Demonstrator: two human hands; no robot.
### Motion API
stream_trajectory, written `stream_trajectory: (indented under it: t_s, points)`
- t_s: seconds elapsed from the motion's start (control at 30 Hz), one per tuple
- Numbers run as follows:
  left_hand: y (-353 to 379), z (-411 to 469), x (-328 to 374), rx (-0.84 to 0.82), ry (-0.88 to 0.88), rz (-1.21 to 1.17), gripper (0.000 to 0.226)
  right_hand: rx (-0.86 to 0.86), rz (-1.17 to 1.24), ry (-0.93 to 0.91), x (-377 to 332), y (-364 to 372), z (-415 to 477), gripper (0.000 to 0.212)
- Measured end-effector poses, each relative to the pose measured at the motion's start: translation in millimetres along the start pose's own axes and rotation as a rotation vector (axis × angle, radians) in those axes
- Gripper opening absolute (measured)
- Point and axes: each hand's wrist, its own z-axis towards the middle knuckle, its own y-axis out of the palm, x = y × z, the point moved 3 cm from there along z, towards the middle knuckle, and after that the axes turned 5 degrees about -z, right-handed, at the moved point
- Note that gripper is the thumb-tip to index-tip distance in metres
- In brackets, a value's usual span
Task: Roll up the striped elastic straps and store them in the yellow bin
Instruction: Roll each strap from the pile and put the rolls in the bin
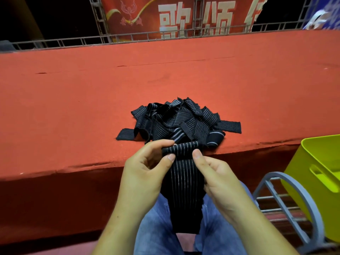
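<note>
A black elastic strap with thin white stripes [184,181] hangs down between my knees, its top end folded over into a small roll. My left hand [145,170] pinches the roll's left side between thumb and fingers. My right hand [215,173] pinches its right side, thumb on top. Just beyond my hands, a loose pile of the same striped straps [176,122] lies on the red stage edge. The yellow bin [316,173] stands at the right, tilted, its inside hidden from here.
The red carpeted platform [165,74] stretches wide behind the pile, with a metal truss and a red banner [184,17] at its back. A grey metal chair frame [287,205] holds the bin at my right. My jeans [156,227] show below.
</note>
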Motion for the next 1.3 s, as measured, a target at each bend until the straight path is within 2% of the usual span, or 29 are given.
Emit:
stream_trajectory:
  t_s: [0.1, 0.5, 0.57, 0.7, 0.9, 0.97, 1.1, 1.3]
  points:
    - [0.5, 0.4, 0.0, 0.001, 0.003, 0.018, 0.033, -0.010, 0.015, 0.007, -0.2, 1.6, 1.1, 0.098]
    - [3.6, 0.1, -0.3, -0.019, -0.001, 0.003, 0.032, 0.005, 0.133, -0.060, -6.2, 0.3, 3.2, 0.087]
    - [3.4, 0.1, -2.0, -0.026, -0.011, 0.002, 0.036, -0.006, 0.142, -0.060, -6.0, -1.3, 3.5, 0.080]
    - [3.9, -0.2, -3.3, -0.040, -0.038, -0.002, 0.039, -0.025, 0.149, -0.077, -6.0, -3.3, 3.1, 0.045]
    - [1.1, -0.3, -8.8, -0.041, -0.092, 0.057, 0.052, 0.024, 0.109, -0.061, -4.4, -7.5, 5.5, 0.022]
    - [0.2, -0.8, -10.2, -0.040, -0.102, 0.053, 0.052, 0.039, 0.083, -0.057, -3.5, -8.4, 6.3, 0.024]
    - [2.6, -3.2, -4.6, -0.047, -0.079, 0.050, 0.032, 0.045, 0.040, -0.063, -2.3, -8.5, 6.8, 0.024]
    - [0.6, -0.5, -9.2, -0.010, -0.120, 0.037, 0.036, 0.016, -0.022, -0.110, -4.2, -5.5, 4.2, 0.023]
